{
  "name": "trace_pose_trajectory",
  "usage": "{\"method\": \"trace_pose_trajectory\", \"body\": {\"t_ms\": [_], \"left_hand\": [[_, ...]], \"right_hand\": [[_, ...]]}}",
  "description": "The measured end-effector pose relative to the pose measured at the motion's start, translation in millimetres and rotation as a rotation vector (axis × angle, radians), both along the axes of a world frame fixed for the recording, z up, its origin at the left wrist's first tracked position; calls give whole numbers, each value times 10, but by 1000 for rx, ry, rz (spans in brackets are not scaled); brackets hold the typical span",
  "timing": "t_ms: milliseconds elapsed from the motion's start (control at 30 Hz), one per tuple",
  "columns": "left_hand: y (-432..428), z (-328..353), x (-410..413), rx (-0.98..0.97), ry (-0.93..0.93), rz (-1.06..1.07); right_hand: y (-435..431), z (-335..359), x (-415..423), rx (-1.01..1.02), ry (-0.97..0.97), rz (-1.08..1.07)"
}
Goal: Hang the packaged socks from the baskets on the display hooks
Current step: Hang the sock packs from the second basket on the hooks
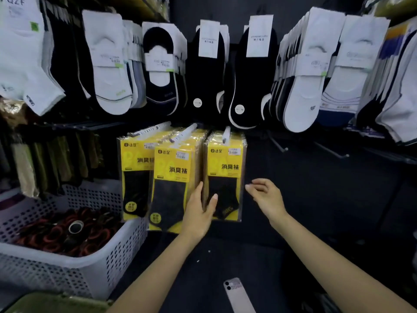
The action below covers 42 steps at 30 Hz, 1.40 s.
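Rightmost yellow packs hang on a white hook, left hand nearer.
The perforated plastic basket sits at 8 o'clock. Glossy flat packs hang long axis upright; the left hand pinches their left edge, thumb in front. The right hand, just beside at their 3 o'clock, is loosely apart, empty.

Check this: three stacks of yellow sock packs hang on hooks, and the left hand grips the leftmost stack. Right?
No. The head view shows the left hand gripping the rightmost stack, not the leftmost. The rest holds: all three hang on hooks.
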<state>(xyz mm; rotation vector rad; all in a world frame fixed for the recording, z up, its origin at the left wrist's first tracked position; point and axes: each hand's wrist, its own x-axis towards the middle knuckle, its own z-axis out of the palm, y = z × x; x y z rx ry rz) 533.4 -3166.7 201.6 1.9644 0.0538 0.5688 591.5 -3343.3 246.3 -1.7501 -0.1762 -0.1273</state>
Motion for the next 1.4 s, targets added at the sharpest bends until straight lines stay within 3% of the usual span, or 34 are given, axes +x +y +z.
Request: {"method": "trace_pose_trajectory", "body": {"t_ms": [300,433,667,833,1033,1233,1400], "left_hand": [[-436,-1797,-1001,28,543,-264],[-697,-2347,-1304,295,688,-520],[-635,-2728,-1456,196,853,-536],[-597,-2849,-1470,221,837,-472],[-678,-2862,-1465,204,796,-439],[-712,-2863,-1440,164,774,-439],[-821,-2655,-1339,56,718,-445]], "right_hand": [[-1550,-1777,-919,-630,639,244],[-1893,-2506,-1302,-720,719,163],[-1911,-2920,-1427,-926,700,163],[-1786,-3018,-1448,-921,616,137],[-1661,-3090,-1473,-1170,443,132],[-1729,-3066,-1401,-980,505,100],[-1767,-2454,-1149,-908,457,182]]}}
